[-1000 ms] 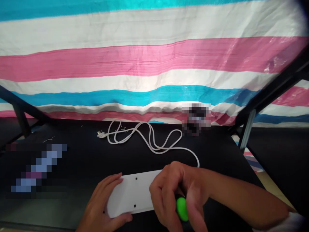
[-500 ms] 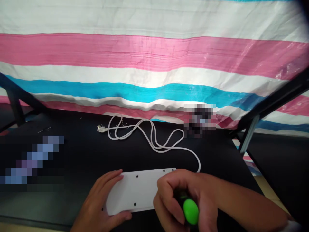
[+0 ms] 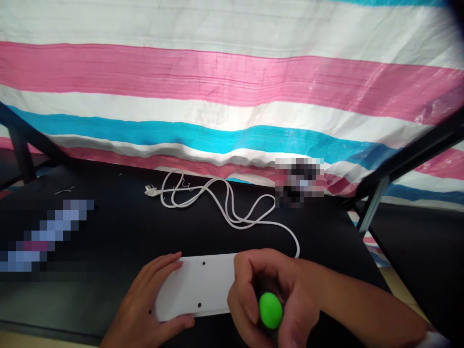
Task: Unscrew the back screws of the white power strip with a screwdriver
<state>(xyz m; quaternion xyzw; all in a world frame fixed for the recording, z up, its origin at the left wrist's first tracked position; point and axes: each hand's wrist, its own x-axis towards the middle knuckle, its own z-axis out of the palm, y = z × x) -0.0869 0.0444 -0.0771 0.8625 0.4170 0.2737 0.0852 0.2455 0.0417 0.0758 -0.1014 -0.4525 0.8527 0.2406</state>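
- Left hand [image 3: 145, 296] clamped around the left end of a white strip [image 3: 208, 282] on the tabletop [image 3: 119, 227].
- Right hand [image 3: 292, 278] closed around a green-ended tool [image 3: 270, 310].
- It now hides the strip's far right corner, visible half a second ago; work seems centred there.

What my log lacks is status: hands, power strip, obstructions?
Left hand holding power strip. Right hand gripping green-ended tool, hiding strip's right end. Looped white cord beyond.

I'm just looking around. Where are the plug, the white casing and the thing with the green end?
Plug [image 3: 153, 192]: head view, on its white body, behind the prongs.
White casing [image 3: 195, 285]: head view, on its flat upper face.
Green-ended thing [image 3: 270, 310]: head view, on its rounded green end.
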